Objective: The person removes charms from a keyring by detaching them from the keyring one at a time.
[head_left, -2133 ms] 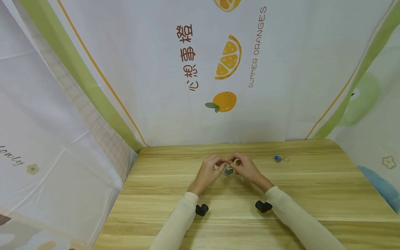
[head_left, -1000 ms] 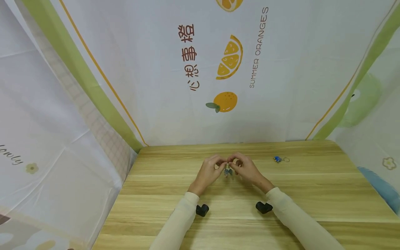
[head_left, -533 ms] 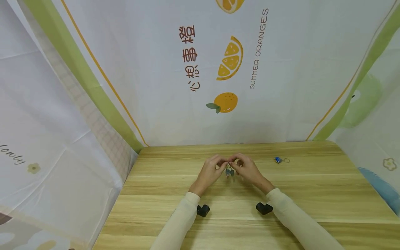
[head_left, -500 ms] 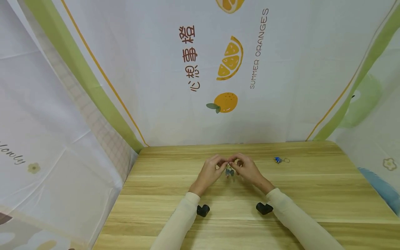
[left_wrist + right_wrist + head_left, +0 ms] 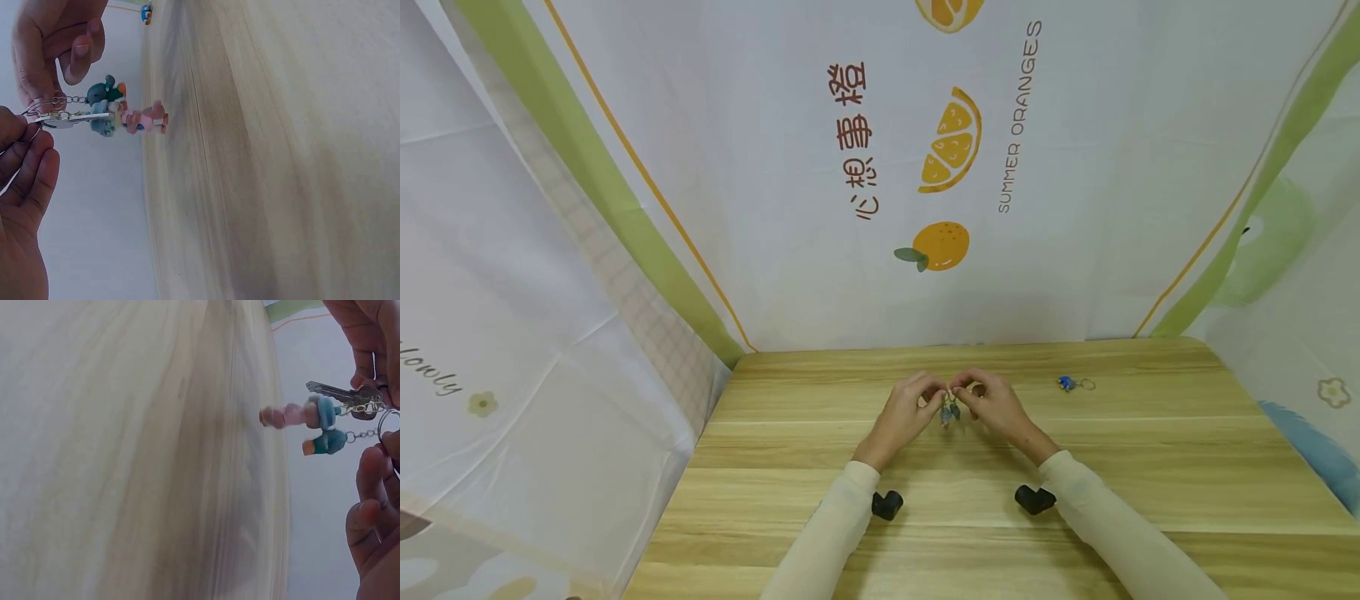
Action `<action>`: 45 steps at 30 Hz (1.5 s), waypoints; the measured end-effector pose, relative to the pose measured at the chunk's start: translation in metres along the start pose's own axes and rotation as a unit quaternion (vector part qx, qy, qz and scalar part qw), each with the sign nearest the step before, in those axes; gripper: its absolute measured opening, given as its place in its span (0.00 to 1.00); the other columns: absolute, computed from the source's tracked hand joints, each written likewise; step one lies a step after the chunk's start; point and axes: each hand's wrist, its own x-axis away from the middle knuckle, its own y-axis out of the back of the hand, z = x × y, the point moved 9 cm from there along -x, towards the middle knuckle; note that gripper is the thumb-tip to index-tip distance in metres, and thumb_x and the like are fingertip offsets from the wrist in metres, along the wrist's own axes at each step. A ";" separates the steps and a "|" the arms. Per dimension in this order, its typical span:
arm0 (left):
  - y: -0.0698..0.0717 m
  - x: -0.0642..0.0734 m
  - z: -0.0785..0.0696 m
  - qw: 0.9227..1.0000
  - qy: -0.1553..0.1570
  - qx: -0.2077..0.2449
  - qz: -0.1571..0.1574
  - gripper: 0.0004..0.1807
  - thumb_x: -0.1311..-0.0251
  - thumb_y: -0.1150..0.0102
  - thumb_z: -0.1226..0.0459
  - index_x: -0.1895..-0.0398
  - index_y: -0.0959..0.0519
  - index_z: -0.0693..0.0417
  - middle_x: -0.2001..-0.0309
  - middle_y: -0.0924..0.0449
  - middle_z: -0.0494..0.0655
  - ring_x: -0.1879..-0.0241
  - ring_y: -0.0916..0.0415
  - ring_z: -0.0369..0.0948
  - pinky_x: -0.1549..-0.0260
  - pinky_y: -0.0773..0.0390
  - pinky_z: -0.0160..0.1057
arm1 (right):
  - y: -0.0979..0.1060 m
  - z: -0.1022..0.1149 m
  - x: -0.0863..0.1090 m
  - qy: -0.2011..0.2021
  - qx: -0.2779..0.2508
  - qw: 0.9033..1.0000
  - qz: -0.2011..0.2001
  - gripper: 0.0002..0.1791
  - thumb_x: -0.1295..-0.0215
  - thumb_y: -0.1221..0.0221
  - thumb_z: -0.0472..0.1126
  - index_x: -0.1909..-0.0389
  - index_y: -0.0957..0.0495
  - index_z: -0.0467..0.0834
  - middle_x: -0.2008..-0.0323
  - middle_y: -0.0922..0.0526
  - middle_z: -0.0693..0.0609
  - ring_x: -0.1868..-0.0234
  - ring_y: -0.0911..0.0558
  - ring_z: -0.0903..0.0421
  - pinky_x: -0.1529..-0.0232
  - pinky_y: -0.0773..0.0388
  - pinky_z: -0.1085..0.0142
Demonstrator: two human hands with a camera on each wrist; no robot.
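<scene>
Over the middle of the table, my left hand (image 5: 904,415) and right hand (image 5: 997,408) meet almost fingertip to fingertip. The right hand pinches a metal key ring (image 5: 380,428), whose short silver chain carries a dark green figurine (image 5: 333,442). My left fingers pinch beside a silver key (image 5: 337,392) and a pink figurine with a blue hat (image 5: 147,119) on a gold-coloured chain. In the left wrist view the rings overlap; whether they are linked I cannot tell. Key and figurines hang free above the wood.
A blue figurine keychain (image 5: 1066,383) lies on the wooden table (image 5: 820,542) to the right, near the back edge. Black devices (image 5: 887,505) show at both wrists. A white printed cloth (image 5: 775,275) rises behind the table.
Both hands stay nearly in place. The right fingertips have drawn slightly away from the left ones, and the hanging figurines have swung and turned.
</scene>
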 end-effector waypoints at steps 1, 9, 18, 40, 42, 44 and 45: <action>0.000 0.000 0.000 1.000 0.001 0.000 0.001 0.05 0.24 0.39 0.69 0.53 0.14 0.58 0.57 0.14 0.50 0.61 0.17 0.41 0.59 0.12 0.42 | 0.000 0.000 0.000 -0.002 0.001 1.000 0.000 0.04 0.22 0.37 0.38 0.53 0.15 0.42 0.57 0.14 0.44 0.82 0.24 0.55 0.79 0.24 0.66; -0.001 -0.001 0.000 1.000 0.001 -0.002 0.003 0.06 0.24 0.40 0.69 0.52 0.14 0.59 0.57 0.13 0.50 0.61 0.17 0.41 0.59 0.14 0.37 | 0.000 0.000 -0.001 0.013 0.001 1.000 0.006 0.06 0.23 0.37 0.35 0.50 0.16 0.42 0.54 0.14 0.43 0.81 0.22 0.55 0.80 0.24 0.66; 0.000 -0.001 -0.001 1.000 0.002 -0.005 -0.003 0.06 0.23 0.40 0.68 0.52 0.15 0.58 0.58 0.14 0.49 0.61 0.16 0.40 0.59 0.15 0.34 | -0.004 0.004 -0.002 0.061 0.001 0.998 0.024 0.09 0.25 0.36 0.32 0.48 0.15 0.42 0.52 0.15 0.42 0.80 0.19 0.54 0.79 0.21 0.66; 0.000 -0.001 0.000 1.000 0.010 -0.006 0.011 0.07 0.22 0.40 0.67 0.51 0.14 0.57 0.57 0.14 0.48 0.61 0.16 0.39 0.59 0.15 0.33 | -0.004 0.007 0.000 0.063 0.021 0.998 0.009 0.05 0.25 0.35 0.34 0.54 0.15 0.45 0.57 0.16 0.46 0.80 0.20 0.53 0.79 0.22 0.66; 0.000 -0.001 0.000 1.000 0.009 -0.009 0.012 0.07 0.22 0.41 0.66 0.51 0.14 0.57 0.56 0.14 0.48 0.61 0.16 0.39 0.59 0.15 0.33 | -0.004 0.007 0.000 0.059 0.024 0.998 0.008 0.04 0.25 0.35 0.34 0.54 0.15 0.45 0.57 0.15 0.46 0.80 0.20 0.53 0.79 0.22 0.66; 0.000 -0.001 -0.001 1.000 0.007 -0.013 0.013 0.07 0.22 0.40 0.66 0.51 0.14 0.57 0.57 0.14 0.48 0.61 0.16 0.39 0.59 0.15 0.32 | -0.004 0.005 0.000 0.053 0.028 0.998 0.006 0.04 0.24 0.36 0.35 0.54 0.15 0.44 0.57 0.15 0.46 0.81 0.21 0.55 0.79 0.23 0.67; 0.000 -0.001 -0.001 1.000 0.007 -0.015 0.014 0.07 0.22 0.40 0.66 0.51 0.14 0.57 0.57 0.14 0.48 0.60 0.16 0.39 0.59 0.15 0.32 | -0.003 0.005 0.000 0.047 0.028 0.998 0.002 0.03 0.24 0.36 0.36 0.54 0.16 0.44 0.57 0.15 0.46 0.81 0.22 0.56 0.79 0.23 0.66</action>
